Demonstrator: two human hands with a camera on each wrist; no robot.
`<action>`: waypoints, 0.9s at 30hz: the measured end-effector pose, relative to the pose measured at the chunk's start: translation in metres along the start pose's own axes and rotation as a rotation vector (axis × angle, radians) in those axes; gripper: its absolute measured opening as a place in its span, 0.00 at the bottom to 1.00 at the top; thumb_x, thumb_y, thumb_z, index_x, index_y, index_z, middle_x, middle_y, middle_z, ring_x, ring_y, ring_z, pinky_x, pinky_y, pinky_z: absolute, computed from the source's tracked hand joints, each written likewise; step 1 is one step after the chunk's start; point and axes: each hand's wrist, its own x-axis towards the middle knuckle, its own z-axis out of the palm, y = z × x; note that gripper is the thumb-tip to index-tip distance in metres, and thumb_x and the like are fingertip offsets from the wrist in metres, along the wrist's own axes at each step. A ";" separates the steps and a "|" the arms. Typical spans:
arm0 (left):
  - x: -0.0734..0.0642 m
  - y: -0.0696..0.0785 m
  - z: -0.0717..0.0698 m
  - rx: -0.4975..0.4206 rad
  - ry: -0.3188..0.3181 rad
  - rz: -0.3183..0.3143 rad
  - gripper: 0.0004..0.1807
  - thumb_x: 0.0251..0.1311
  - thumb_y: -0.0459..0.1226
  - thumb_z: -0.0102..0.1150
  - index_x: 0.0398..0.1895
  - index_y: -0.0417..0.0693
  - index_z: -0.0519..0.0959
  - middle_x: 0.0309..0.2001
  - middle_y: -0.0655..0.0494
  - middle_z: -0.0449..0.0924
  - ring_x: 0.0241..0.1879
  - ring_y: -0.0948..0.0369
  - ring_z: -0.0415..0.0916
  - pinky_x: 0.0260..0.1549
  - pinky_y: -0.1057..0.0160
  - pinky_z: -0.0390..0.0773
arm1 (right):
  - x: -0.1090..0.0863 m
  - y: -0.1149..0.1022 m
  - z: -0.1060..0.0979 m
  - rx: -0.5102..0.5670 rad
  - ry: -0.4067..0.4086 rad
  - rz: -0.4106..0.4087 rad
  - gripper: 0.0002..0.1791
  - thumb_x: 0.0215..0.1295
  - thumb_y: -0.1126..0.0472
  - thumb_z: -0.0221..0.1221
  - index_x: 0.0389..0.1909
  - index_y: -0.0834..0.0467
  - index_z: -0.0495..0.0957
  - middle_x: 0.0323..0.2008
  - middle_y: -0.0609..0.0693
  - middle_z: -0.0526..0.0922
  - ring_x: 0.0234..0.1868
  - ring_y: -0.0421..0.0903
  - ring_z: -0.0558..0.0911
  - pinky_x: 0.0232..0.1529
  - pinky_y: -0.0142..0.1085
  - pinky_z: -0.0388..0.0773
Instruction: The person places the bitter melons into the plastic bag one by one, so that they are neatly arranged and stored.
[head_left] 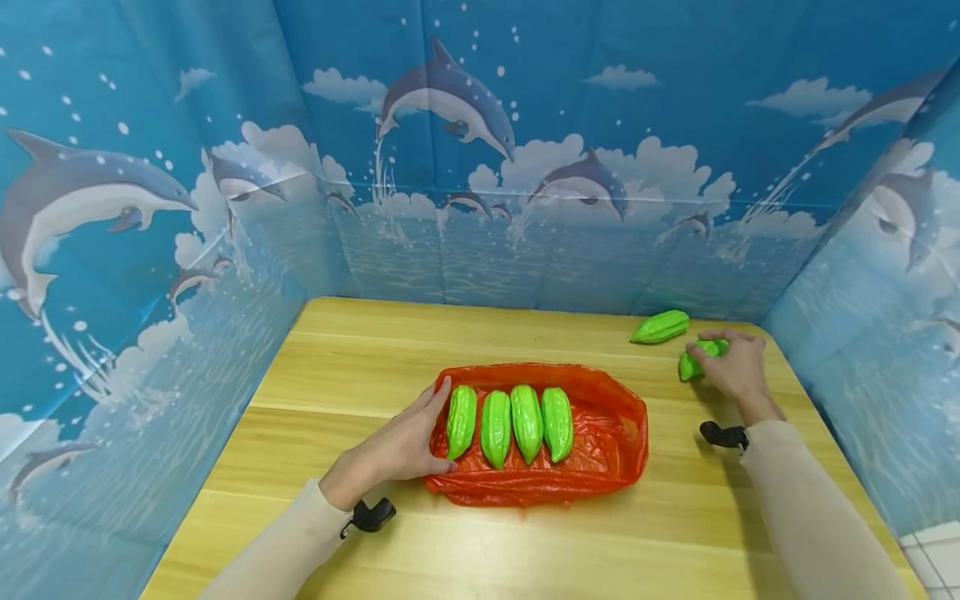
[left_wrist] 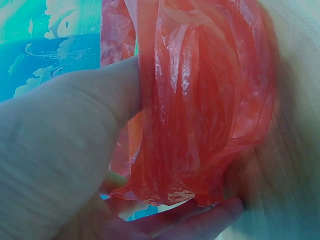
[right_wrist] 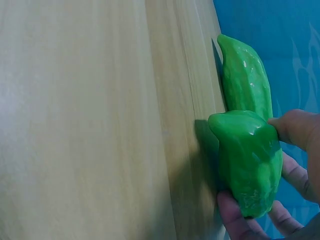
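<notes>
My left hand point(head_left: 397, 442) grips the left end of a red plastic bag point(head_left: 611, 475) that lies spread open on the table. In the left wrist view the thumb goes behind the bag's rim point(left_wrist: 150, 100), and the other fingers are beneath its edge. Several bright green, ribbed bitter melons point(head_left: 527, 423) lie side by side inside the bag, towards its left. At the far right my right hand point(head_left: 738, 367) holds another bitter melon point(right_wrist: 250, 160) between thumb and fingers. Just beyond it, near the back edge, lies a loose bitter melon point(head_left: 660, 327).
The wooden table point(head_left: 360, 358) reaches back to a blue curtain point(head_left: 480, 250) printed with dolphins, which also hangs on both sides. A black strap piece point(head_left: 723, 435) juts from the right wrist, and a similar one point(head_left: 373, 515) from the left.
</notes>
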 end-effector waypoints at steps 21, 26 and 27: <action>-0.001 0.001 0.001 -0.010 -0.019 0.004 0.76 0.64 0.47 0.90 1.00 0.50 0.40 0.98 0.39 0.40 0.92 0.37 0.62 0.86 0.37 0.74 | -0.009 -0.013 0.000 0.009 0.015 -0.032 0.35 0.91 0.43 0.59 0.78 0.69 0.77 0.87 0.88 0.46 0.85 0.88 0.51 0.74 0.83 0.65; -0.002 -0.001 0.001 -0.025 -0.018 0.010 0.75 0.64 0.47 0.89 1.00 0.51 0.40 0.99 0.42 0.37 0.92 0.37 0.60 0.86 0.38 0.75 | -0.012 -0.019 -0.001 0.012 0.018 -0.045 0.36 0.90 0.42 0.59 0.79 0.68 0.77 0.88 0.87 0.45 0.86 0.88 0.51 0.75 0.84 0.64; -0.003 -0.001 0.001 -0.028 -0.019 0.010 0.75 0.64 0.47 0.89 1.00 0.51 0.40 0.99 0.42 0.37 0.93 0.37 0.60 0.86 0.38 0.75 | -0.013 -0.020 -0.001 0.013 0.018 -0.046 0.36 0.90 0.42 0.59 0.79 0.68 0.76 0.88 0.87 0.44 0.86 0.88 0.51 0.75 0.84 0.64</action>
